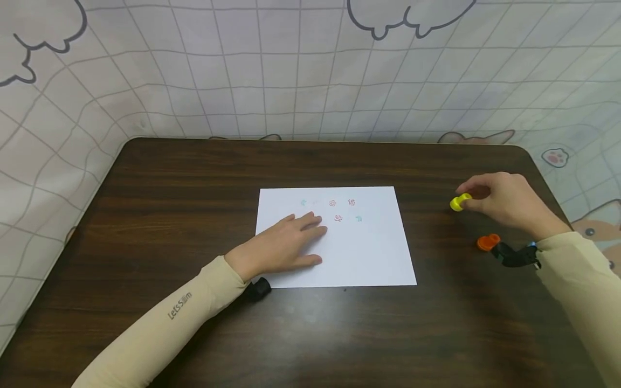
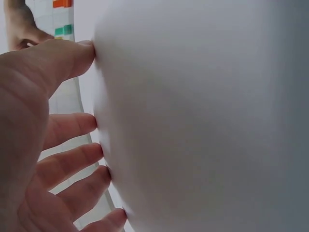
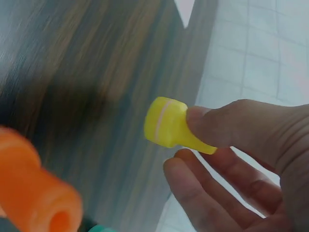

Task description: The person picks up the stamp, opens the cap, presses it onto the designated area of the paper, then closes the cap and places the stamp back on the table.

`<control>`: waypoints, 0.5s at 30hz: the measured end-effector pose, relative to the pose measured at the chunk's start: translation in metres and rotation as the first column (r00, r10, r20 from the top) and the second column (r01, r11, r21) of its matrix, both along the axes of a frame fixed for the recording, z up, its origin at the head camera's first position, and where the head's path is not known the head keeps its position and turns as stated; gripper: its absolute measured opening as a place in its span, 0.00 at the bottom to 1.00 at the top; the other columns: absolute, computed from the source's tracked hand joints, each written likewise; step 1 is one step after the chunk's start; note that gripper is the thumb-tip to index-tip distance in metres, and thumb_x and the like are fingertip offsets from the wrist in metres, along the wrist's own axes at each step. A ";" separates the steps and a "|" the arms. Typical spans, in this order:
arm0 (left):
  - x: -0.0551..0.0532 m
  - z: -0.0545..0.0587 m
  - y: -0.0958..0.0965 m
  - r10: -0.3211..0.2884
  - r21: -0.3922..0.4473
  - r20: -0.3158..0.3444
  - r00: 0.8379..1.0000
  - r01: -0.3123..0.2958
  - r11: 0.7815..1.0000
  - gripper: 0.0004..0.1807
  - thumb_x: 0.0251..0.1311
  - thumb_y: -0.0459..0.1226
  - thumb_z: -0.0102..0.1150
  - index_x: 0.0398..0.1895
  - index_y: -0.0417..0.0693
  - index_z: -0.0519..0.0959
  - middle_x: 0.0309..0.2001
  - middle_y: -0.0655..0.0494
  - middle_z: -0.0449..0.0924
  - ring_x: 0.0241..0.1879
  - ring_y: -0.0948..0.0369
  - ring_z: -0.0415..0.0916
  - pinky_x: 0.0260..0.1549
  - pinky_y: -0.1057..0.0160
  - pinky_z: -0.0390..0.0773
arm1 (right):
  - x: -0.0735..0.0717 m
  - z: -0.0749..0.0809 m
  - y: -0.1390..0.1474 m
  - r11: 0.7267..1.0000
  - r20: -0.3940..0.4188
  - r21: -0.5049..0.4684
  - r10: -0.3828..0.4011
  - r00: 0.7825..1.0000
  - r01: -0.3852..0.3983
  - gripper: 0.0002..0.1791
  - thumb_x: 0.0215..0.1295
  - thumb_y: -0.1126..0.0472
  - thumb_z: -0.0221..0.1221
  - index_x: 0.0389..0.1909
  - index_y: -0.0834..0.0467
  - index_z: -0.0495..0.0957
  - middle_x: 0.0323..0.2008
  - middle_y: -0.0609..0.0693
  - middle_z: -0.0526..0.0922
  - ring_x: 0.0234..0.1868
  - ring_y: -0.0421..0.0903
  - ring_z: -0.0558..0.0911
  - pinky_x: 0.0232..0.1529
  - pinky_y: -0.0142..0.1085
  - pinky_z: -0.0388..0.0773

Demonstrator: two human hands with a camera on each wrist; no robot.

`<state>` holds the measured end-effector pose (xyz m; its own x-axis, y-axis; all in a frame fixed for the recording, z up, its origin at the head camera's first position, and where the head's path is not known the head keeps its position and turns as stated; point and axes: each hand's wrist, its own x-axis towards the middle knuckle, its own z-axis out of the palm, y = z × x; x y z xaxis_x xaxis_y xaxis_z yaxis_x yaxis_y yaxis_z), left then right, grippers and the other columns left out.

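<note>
A white sheet of paper (image 1: 359, 253) lies in the middle of a dark wooden table (image 1: 194, 183). Several small red and teal stamp marks (image 1: 338, 210) sit near its far edge. My left hand (image 1: 286, 245) lies flat on the sheet's left part, its straight fingers (image 2: 72, 159) pressing the paper (image 2: 203, 121). Right of the sheet, my right hand (image 1: 504, 202) holds a small yellow stamp (image 1: 459, 202) above the table. In the right wrist view the thumb and a finger pinch the yellow stamp (image 3: 174, 126) by its narrow end.
An orange stamp (image 1: 487, 242) stands on the table near my right wrist, seen close up as the orange stamp (image 3: 36, 188). The table's far and right edges meet a white grid-patterned cloth (image 1: 291, 70).
</note>
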<state>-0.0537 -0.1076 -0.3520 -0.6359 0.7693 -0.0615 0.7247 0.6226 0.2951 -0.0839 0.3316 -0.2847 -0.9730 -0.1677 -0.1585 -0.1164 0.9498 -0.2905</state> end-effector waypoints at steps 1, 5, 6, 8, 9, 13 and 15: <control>0.000 0.000 0.000 -0.004 -0.003 -0.009 1.000 0.004 1.000 0.33 0.69 0.52 0.63 0.71 0.44 0.74 0.73 0.43 0.73 0.76 0.47 0.68 0.74 0.41 0.70 | 0.002 0.001 -0.003 1.000 -0.025 -0.008 0.005 1.000 -0.005 0.13 0.67 0.58 0.67 0.51 0.57 0.86 0.47 0.64 0.89 0.46 0.58 0.85 0.45 0.55 0.79; 0.001 0.001 0.000 -0.016 -0.019 -0.032 0.999 0.015 1.000 0.33 0.70 0.52 0.62 0.72 0.44 0.73 0.73 0.42 0.73 0.76 0.46 0.69 0.74 0.42 0.70 | 0.008 0.007 -0.016 0.998 -0.120 -0.057 0.018 0.993 -0.025 0.13 0.66 0.60 0.68 0.50 0.56 0.87 0.47 0.63 0.89 0.45 0.57 0.87 0.44 0.45 0.81; 0.002 0.001 0.000 -0.021 -0.019 -0.042 0.999 0.020 1.000 0.33 0.70 0.52 0.62 0.72 0.44 0.73 0.72 0.42 0.73 0.75 0.46 0.69 0.74 0.43 0.71 | 0.010 0.008 -0.019 0.997 -0.140 -0.075 0.021 0.990 -0.032 0.13 0.66 0.60 0.69 0.50 0.56 0.87 0.47 0.63 0.89 0.45 0.57 0.88 0.43 0.41 0.81; 0.002 0.001 0.000 -0.031 -0.021 -0.062 0.998 0.030 0.999 0.33 0.70 0.52 0.62 0.71 0.43 0.73 0.72 0.42 0.74 0.75 0.45 0.70 0.73 0.44 0.72 | 0.014 0.011 -0.025 0.993 -0.186 -0.107 0.024 0.982 -0.044 0.13 0.64 0.62 0.70 0.49 0.56 0.87 0.47 0.61 0.90 0.42 0.49 0.89 0.42 0.28 0.79; 0.002 0.001 0.000 -0.037 -0.019 -0.073 0.997 0.035 0.999 0.33 0.70 0.52 0.62 0.70 0.43 0.74 0.71 0.41 0.74 0.74 0.45 0.70 0.72 0.44 0.73 | 0.015 0.012 -0.027 0.991 -0.208 -0.126 0.023 0.978 -0.050 0.13 0.64 0.62 0.70 0.49 0.55 0.87 0.47 0.60 0.90 0.41 0.42 0.89 0.40 0.22 0.75; 0.002 0.002 0.001 -0.040 -0.032 -0.091 0.995 0.038 0.999 0.32 0.70 0.52 0.62 0.70 0.43 0.74 0.71 0.41 0.74 0.74 0.43 0.70 0.72 0.45 0.73 | 0.021 0.016 -0.041 0.961 -0.275 -0.269 -0.014 0.961 -0.063 0.13 0.62 0.64 0.71 0.48 0.53 0.88 0.46 0.53 0.90 0.37 0.17 0.80 0.39 0.09 0.71; 0.002 0.003 0.001 -0.035 -0.038 -0.087 0.996 0.031 0.999 0.32 0.70 0.53 0.62 0.70 0.45 0.75 0.72 0.42 0.74 0.75 0.43 0.69 0.73 0.45 0.72 | 0.023 0.017 -0.049 0.926 -0.284 -0.371 -0.042 0.958 -0.069 0.14 0.62 0.66 0.70 0.49 0.53 0.87 0.45 0.44 0.90 0.37 0.13 0.79 0.40 0.09 0.74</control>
